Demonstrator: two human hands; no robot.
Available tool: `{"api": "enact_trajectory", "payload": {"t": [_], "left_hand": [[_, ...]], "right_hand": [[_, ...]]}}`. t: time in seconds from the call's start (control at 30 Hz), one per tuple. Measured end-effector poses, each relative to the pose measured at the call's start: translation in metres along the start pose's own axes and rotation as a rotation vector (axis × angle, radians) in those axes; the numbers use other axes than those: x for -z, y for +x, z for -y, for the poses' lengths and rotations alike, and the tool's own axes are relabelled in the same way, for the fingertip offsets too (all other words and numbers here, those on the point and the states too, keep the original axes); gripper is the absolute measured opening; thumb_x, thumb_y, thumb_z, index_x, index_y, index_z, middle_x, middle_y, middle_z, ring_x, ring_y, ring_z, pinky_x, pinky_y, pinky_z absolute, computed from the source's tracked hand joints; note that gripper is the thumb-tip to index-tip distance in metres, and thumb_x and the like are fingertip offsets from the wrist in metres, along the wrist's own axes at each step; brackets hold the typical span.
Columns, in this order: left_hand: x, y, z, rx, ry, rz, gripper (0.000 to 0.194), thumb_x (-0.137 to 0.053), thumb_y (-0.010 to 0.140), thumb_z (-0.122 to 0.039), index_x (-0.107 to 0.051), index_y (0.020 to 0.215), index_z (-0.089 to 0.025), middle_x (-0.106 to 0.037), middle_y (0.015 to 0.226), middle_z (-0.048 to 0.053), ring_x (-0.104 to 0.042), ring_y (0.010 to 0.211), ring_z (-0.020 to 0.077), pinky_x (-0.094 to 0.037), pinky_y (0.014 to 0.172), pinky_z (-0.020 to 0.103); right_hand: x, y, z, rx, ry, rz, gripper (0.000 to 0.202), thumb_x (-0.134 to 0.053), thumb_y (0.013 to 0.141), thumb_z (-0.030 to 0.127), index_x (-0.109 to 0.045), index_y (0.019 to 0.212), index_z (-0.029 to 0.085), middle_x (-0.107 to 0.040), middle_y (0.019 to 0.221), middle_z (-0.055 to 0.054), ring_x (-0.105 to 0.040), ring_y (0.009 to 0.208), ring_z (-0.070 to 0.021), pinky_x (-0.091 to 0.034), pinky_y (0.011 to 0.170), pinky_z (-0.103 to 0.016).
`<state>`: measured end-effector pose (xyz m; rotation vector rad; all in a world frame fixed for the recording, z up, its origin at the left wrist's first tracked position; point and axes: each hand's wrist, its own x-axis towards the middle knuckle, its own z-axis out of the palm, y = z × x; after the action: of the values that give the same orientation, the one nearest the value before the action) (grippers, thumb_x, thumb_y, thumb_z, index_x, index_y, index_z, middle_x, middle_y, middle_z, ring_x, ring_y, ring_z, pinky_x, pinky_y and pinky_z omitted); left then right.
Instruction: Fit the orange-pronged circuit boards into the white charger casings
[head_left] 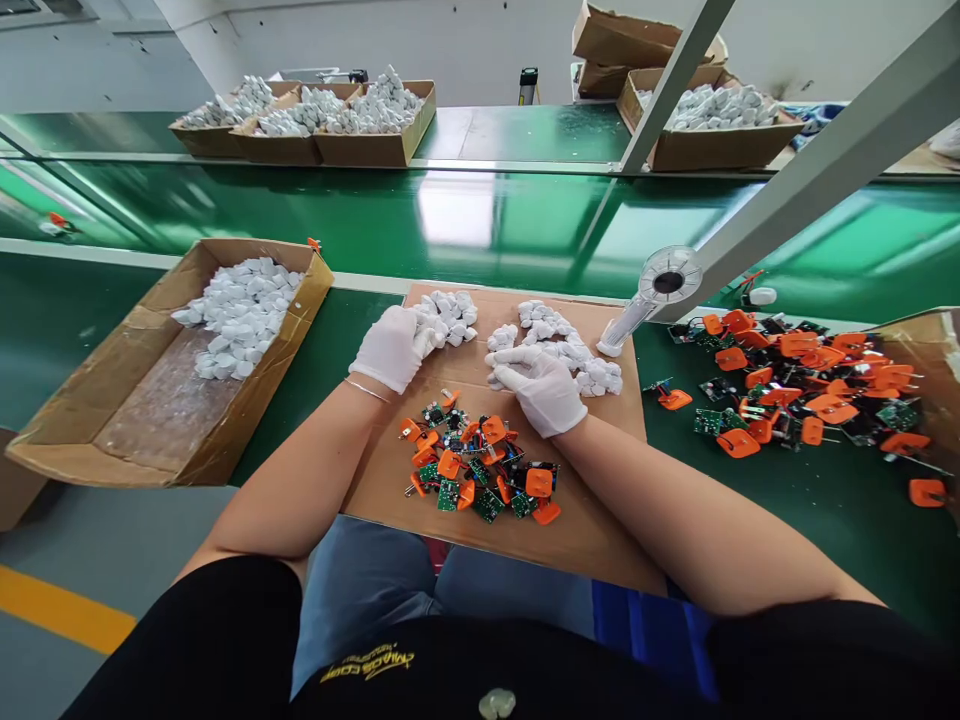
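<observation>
My left hand (388, 350), in a white glove, is at the left edge of a small pile of white plastic pieces (454, 318). Its fingers are curled together; white glove against white pieces hides what they hold. My right hand (544, 388), also gloved, has thumb and fingers closed on what looks like a white plastic piece (493, 380). Just beyond it lies a second pile of white pieces (562, 345). Between my forearms sits a heap of green circuit boards with orange plastic tabs (480, 460). All of these rest on a cardboard sheet (592, 500).
A cardboard box (142, 400) partly filled with white pieces stands at left. A clear-handled small fan (652, 290) stands at the sheet's back right corner. More orange-tabbed boards (810, 380) spread at right. Boxes of white pieces (367, 150) line the back shelf; a slanted metal post (810, 180) crosses the right.
</observation>
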<state>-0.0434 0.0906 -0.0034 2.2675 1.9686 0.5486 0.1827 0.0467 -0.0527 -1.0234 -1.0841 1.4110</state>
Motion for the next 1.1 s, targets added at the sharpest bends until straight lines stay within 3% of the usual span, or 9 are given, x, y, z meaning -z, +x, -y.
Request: {"api": "enact_trajectory", "payload": {"t": [0.1,0.2,0.37,0.43,0.57,0.8,0.87,0.97,1.1], "left_hand": [[0.001,-0.002,0.005,-0.022,-0.088,-0.161,0.027,-0.057,0.094,-0.026,-0.069,0.115,-0.015,-0.066,0.112,0.014,-0.063,0.108,0.0259,-0.052,0.097,0.036],[0.004,-0.008,0.002,-0.094,-0.295,-0.279,0.024,-0.06,0.094,-0.029,-0.068,0.114,-0.019,-0.067,0.108,0.01,-0.064,0.103,0.0218,-0.054,0.095,0.035],[-0.001,-0.023,-0.024,-0.414,-0.592,-0.141,0.008,-0.068,0.087,-0.027,-0.07,0.089,-0.02,-0.071,0.103,0.007,-0.067,0.103,0.0201,-0.055,0.101,0.038],[-0.007,-0.027,-0.032,-0.526,-0.656,-0.103,0.006,-0.066,0.086,-0.021,-0.07,0.09,-0.019,-0.073,0.098,0.007,-0.069,0.097,0.0188,-0.057,0.097,0.037],[-0.019,-0.03,-0.037,-0.529,-0.637,-0.157,0.018,-0.068,0.082,-0.014,-0.069,0.101,-0.016,-0.076,0.092,0.006,-0.071,0.087,0.0164,-0.061,0.084,0.031],[-0.025,-0.029,-0.035,-0.587,-0.603,-0.146,0.013,-0.066,0.082,-0.012,-0.072,0.093,-0.016,-0.076,0.095,0.007,-0.072,0.09,0.0173,-0.061,0.086,0.034],[-0.027,-0.029,-0.034,-0.517,-0.657,-0.082,0.012,-0.068,0.081,-0.015,-0.073,0.092,-0.017,-0.075,0.095,0.007,-0.071,0.087,0.017,-0.061,0.081,0.034],[-0.028,-0.03,-0.034,-0.239,-0.889,0.116,0.024,-0.073,0.076,-0.018,-0.067,0.099,-0.014,-0.074,0.086,0.005,-0.071,0.073,0.0137,-0.061,0.07,0.029],[-0.026,-0.029,-0.037,0.058,-1.128,0.289,0.047,-0.085,0.063,-0.017,-0.058,0.102,-0.014,-0.075,0.08,0.003,-0.075,0.076,0.0165,-0.063,0.075,0.031]], "right_hand": [[-0.001,0.0,-0.001,-0.034,0.057,-0.006,0.041,-0.091,0.059,0.041,-0.071,0.086,0.018,-0.075,0.08,-0.004,-0.073,0.068,-0.0176,-0.064,0.068,-0.035],[-0.003,-0.002,0.0,-0.027,0.061,-0.021,0.039,-0.091,0.061,0.042,-0.069,0.084,0.018,-0.074,0.076,-0.002,-0.073,0.062,-0.0176,-0.064,0.061,-0.034],[-0.005,-0.005,0.005,0.018,0.076,0.053,0.038,-0.093,0.06,0.042,-0.076,0.086,0.019,-0.08,0.093,-0.006,-0.077,0.088,-0.0222,-0.064,0.093,-0.044],[-0.005,-0.005,0.007,0.023,0.064,0.073,0.038,-0.092,0.061,0.044,-0.077,0.086,0.019,-0.08,0.093,-0.006,-0.077,0.088,-0.0217,-0.064,0.093,-0.044],[-0.003,-0.004,0.007,0.069,-0.005,0.034,0.031,-0.09,0.066,0.039,-0.076,0.083,0.017,-0.08,0.087,-0.007,-0.077,0.082,-0.0215,-0.067,0.085,-0.042],[0.002,-0.006,0.002,0.166,-0.115,0.047,0.024,-0.081,0.074,0.026,-0.079,0.097,0.021,-0.079,0.113,-0.007,-0.074,0.11,-0.025,-0.059,0.106,-0.044],[0.002,-0.007,0.0,0.209,-0.163,0.073,0.026,-0.077,0.077,0.022,-0.079,0.103,0.022,-0.076,0.122,-0.006,-0.072,0.117,-0.0248,-0.057,0.11,-0.044],[0.004,-0.008,-0.003,0.316,-0.229,0.112,0.03,-0.074,0.079,0.019,-0.078,0.109,0.022,-0.074,0.127,-0.007,-0.07,0.12,-0.0253,-0.058,0.109,-0.045],[0.004,-0.008,0.0,0.548,-0.415,0.16,0.03,-0.072,0.081,0.016,-0.076,0.11,0.022,-0.074,0.126,-0.009,-0.07,0.12,-0.026,-0.057,0.108,-0.046]]}}
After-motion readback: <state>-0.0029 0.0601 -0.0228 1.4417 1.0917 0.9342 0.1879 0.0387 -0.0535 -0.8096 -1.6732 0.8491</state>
